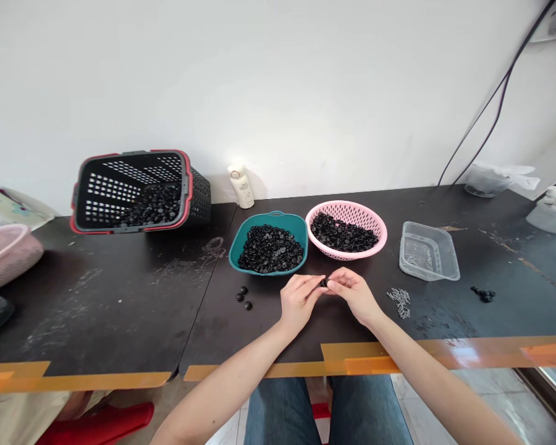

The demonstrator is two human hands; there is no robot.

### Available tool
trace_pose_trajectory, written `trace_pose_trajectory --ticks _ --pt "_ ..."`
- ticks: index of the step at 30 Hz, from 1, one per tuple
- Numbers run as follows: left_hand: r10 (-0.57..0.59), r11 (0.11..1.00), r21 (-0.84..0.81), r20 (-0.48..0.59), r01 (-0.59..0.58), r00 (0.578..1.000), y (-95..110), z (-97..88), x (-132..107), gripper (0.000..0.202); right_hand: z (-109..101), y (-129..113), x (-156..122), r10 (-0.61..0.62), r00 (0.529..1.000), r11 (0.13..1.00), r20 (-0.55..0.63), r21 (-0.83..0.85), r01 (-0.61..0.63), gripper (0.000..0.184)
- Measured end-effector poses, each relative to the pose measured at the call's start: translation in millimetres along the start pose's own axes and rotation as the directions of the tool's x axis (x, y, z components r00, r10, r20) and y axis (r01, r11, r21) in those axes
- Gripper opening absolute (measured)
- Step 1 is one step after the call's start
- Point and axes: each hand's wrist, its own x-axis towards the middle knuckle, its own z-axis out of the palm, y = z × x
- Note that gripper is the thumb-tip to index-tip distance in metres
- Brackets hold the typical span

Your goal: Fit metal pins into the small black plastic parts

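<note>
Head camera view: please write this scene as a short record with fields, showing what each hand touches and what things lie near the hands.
left hand: fingertips on a small black piece
right hand: fingertips on the same small black piece
loose on table: three black pieces
teal tub: heaped with black pieces
pink colander: holds black pieces
clear plastic tray: holds small grey pieces
basket: black with red rim, tipped on its side, black pieces inside

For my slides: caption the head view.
Left hand and right hand hold a black piece by teal bowl, pink colander.

Glossy black plastic discs point(270, 249), teal plastic bowl point(269, 216), scuffed matt black tabletop point(120, 303).
</note>
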Motion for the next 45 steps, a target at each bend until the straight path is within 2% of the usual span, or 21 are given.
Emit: trace_pose_trajectory --ticks 3,6,9,12,17,23,28,32,36,45 --pt "-0.001 1.000 -0.014 -0.016 0.001 1.000 0 -0.2 1 0.028 -1 5 -1 -0.141 0.987 0.984 -0.079 -0.117 0.132 0.017" --pt "0.012 1.000 -0.023 -0.028 -0.013 1.000 -1 -0.6 0 0.027 -1 8 -2 -0.187 0.979 0.976 -0.087 -0.128 0.175 0.013" --pt "0.020 1.000 -0.023 -0.032 -0.021 0.999 -1 -0.9 0 0.025 -1 7 -3 -0.140 0.990 0.989 -0.037 -0.058 0.137 0.011" --pt "0.019 0.999 -0.027 -0.035 -0.020 0.999 -1 -0.9 -1 0.026 -1 4 -3 -0.033 0.999 0.999 0.024 0.025 0.032 0.011" --pt "0.034 0.999 -0.037 -0.029 -0.035 0.999 -1 -1.0 -1 0.027 -1 -2 -3 0.073 0.996 0.994 0.049 0.077 -0.077 0.016" --pt "0.061 0.998 -0.025 -0.004 -0.061 0.998 -2 -0.2 -1 0.025 -4 -12 -2 0.188 0.958 0.966 0.216 0.133 -0.220 0.026" --pt "0.058 0.998 -0.016 0.015 -0.057 0.998 -2 0.3 -1 0.024 -4 -13 -1 0.127 0.972 0.971 0.199 0.177 -0.163 0.030" --pt "0.046 0.999 -0.008 0.035 -0.045 0.998 0 0.3 -1 0.023 -5 -12 0 0.200 0.954 0.957 0.222 0.163 -0.239 0.027" --pt "0.036 0.999 0.000 0.023 -0.036 0.999 0 0.5 -1 0.023 -5 -11 -1 0.212 0.956 0.953 0.205 0.173 -0.249 0.021" --pt "0.082 0.996 0.032 0.031 -0.083 0.996 0 -0.7 -1 0.026 -5 -7 -1 0.132 0.982 0.984 0.133 0.105 -0.146 0.023"
